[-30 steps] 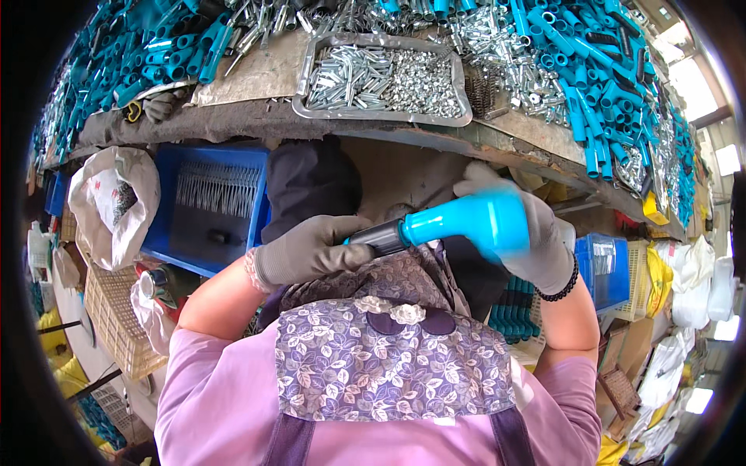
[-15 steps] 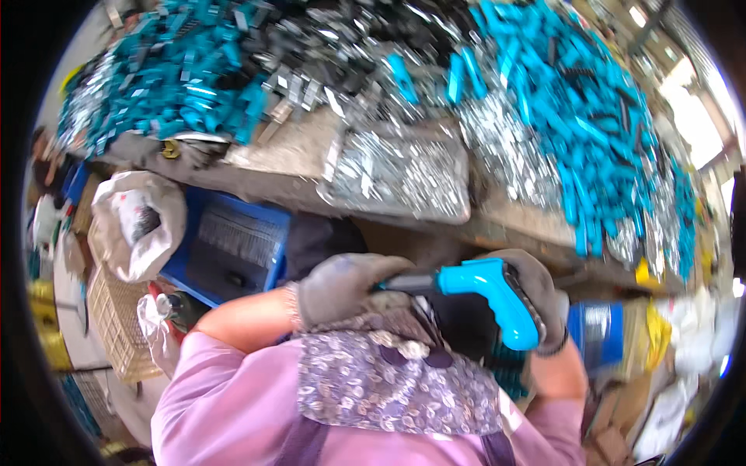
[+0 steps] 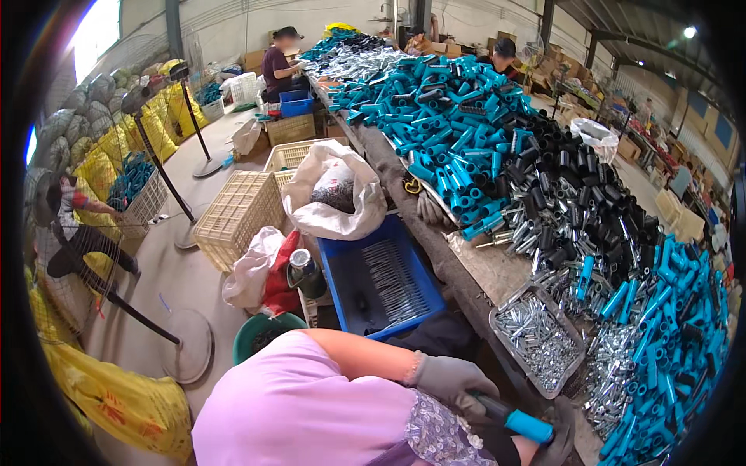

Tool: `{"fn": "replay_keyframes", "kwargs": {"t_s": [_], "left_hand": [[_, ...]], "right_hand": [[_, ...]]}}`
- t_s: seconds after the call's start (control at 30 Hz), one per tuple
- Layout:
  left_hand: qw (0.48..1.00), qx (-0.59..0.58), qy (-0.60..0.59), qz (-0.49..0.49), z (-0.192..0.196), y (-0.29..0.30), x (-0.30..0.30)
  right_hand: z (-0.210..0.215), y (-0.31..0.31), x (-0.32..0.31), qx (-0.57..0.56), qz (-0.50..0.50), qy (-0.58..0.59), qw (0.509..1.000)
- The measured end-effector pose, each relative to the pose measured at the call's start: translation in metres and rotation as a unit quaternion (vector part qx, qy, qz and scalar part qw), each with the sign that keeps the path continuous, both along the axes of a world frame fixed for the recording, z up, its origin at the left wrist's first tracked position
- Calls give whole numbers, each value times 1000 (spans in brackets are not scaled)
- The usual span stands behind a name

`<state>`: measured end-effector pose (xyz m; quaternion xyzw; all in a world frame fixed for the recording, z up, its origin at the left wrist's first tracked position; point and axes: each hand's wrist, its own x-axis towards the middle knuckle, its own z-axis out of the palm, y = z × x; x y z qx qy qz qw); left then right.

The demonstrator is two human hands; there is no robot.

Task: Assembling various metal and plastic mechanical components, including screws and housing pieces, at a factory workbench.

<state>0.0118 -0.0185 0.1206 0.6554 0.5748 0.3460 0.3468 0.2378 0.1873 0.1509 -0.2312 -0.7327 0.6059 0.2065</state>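
Grey gloves cover both my hands, low and right of centre. Between them is a hand tool (image 3: 530, 426) with a teal body and a dark front part; earlier its curved pistol grip showed. My left hand (image 3: 457, 384) is closed around the dark end. My right hand (image 3: 565, 435) wraps the teal end, its fingers partly hidden by the tool. Just beyond the hands, on the workbench edge, is a clear tray (image 3: 516, 362) of small metal parts. Loose metal bits (image 3: 614, 380) and a heap of teal handles (image 3: 676, 342) lie to its right.
A long workbench (image 3: 486, 270) bears large piles of teal shells (image 3: 443, 116) and black sleeves (image 3: 575, 179). Left of it stand a blue crate (image 3: 423, 262), an open white sack (image 3: 365, 198), cream baskets (image 3: 237, 213) and fan stands (image 3: 189, 346). Co-workers (image 3: 281, 66) sit farther off.
My view has swung left and up, showing more of the room. My hands and the tool now appear lower and farther right. Both hands still hold the tool, which is turned differently.
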Motion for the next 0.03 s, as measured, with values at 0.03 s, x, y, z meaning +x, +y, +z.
{"fn": "replay_keyframes", "kwargs": {"t_s": [0.03], "left_hand": [[985,-5,-164,49,-3,-6,5]], "right_hand": [[3,0,0,2,1,-1,1000]]}}
